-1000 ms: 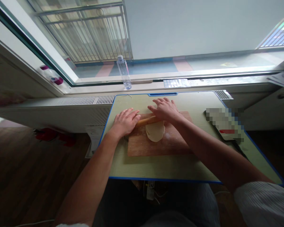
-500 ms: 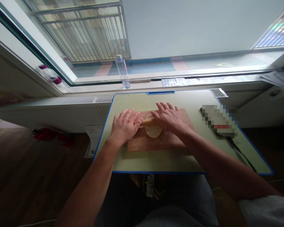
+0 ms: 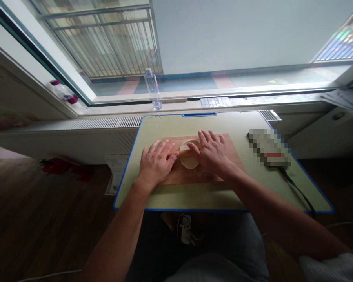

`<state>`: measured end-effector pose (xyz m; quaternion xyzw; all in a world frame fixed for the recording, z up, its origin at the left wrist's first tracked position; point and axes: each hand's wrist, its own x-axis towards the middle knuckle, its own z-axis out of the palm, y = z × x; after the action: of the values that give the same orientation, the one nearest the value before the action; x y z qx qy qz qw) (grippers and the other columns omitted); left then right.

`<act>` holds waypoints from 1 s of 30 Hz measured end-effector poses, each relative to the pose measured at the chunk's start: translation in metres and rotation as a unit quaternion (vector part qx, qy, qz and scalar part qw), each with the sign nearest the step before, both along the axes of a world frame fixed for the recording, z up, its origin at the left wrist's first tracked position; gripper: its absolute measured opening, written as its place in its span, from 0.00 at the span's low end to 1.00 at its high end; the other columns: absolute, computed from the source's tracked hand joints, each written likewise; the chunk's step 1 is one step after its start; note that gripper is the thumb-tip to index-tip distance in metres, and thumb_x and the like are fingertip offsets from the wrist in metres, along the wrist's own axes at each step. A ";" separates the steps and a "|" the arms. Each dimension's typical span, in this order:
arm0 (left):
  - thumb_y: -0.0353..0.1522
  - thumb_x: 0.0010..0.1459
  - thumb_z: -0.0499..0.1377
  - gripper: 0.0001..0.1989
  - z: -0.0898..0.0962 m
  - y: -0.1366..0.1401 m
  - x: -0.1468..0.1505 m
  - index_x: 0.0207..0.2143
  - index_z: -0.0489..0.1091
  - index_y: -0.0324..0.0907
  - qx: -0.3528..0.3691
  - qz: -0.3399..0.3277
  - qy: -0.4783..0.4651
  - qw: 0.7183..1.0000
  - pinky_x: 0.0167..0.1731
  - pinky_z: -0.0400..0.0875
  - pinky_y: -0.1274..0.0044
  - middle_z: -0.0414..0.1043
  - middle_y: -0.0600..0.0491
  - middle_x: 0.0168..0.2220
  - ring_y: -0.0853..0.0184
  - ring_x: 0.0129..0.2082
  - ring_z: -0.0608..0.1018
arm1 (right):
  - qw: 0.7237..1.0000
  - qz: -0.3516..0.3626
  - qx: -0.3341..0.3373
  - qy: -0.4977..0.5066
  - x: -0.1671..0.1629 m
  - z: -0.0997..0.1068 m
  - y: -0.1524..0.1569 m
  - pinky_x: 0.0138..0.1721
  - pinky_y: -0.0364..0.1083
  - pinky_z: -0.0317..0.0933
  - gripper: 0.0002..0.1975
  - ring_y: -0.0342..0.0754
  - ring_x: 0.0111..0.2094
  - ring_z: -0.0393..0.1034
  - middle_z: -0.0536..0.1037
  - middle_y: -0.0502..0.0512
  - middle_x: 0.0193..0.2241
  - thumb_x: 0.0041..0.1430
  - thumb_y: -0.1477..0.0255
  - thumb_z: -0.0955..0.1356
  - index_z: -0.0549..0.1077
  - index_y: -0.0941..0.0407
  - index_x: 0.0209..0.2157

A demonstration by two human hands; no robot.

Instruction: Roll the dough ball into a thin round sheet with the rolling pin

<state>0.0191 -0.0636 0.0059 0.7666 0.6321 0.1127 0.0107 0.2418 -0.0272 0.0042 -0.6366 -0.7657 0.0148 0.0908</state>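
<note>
A wooden rolling pin [image 3: 182,153] lies crosswise over a round, flat sheet of dough [image 3: 190,162] on a wooden board [image 3: 176,179]. My left hand [image 3: 157,160] rests palm down on the pin's left end, fingers stretched forward and its thumb along the pin. On the right end lies my right hand [image 3: 212,152], also palm down with fingers spread, its thumb pointing left over the pin. Both ends of the pin are hidden under my hands. Dough shows in front of and behind the pin.
The board sits on a pale table [image 3: 191,199] with a blue rim. A blurred-out object [image 3: 269,148] with a black strap lies at its right. Behind, a clear bottle [image 3: 153,89] stands on the window sill. A radiator [image 3: 106,123] is at the left.
My hands and the rolling pin have shifted slightly toward me over the dough. More of the dough's far side shows now. The view has tilted a little.
</note>
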 end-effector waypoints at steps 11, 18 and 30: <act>0.49 0.78 0.51 0.27 -0.003 -0.013 0.000 0.69 0.75 0.51 0.005 -0.013 -0.017 1.000 0.73 0.63 0.54 0.69 0.51 0.75 0.49 0.75 0.68 | 1.000 0.003 0.007 0.006 0.004 -0.006 -0.019 0.77 0.67 0.45 0.41 0.66 0.79 0.51 0.61 0.66 0.79 0.81 0.47 0.51 0.61 0.60 0.79; 0.46 0.77 0.54 0.24 -0.007 -0.022 -0.002 0.68 0.75 0.51 0.015 -0.023 -0.034 0.999 0.74 0.62 0.56 0.71 0.51 0.73 0.51 0.75 0.68 | 0.999 0.010 0.027 0.017 0.008 -0.008 -0.033 0.77 0.65 0.44 0.41 0.63 0.79 0.51 0.62 0.66 0.78 0.80 0.48 0.52 0.61 0.61 0.78; 0.31 0.71 0.59 0.17 0.005 -0.024 0.008 0.58 0.78 0.52 0.037 -0.013 -0.066 0.997 0.76 0.53 0.47 0.80 0.50 0.65 0.52 0.72 0.73 | 0.999 0.019 -0.015 0.046 0.019 0.002 -0.042 0.78 0.70 0.43 0.35 0.63 0.79 0.52 0.67 0.59 0.76 0.81 0.49 0.53 0.66 0.52 0.76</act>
<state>0.0275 -0.0877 0.0111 0.7652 0.6157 0.1862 0.0250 0.2613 -0.0692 0.0062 -0.6216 -0.7725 0.0574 0.1166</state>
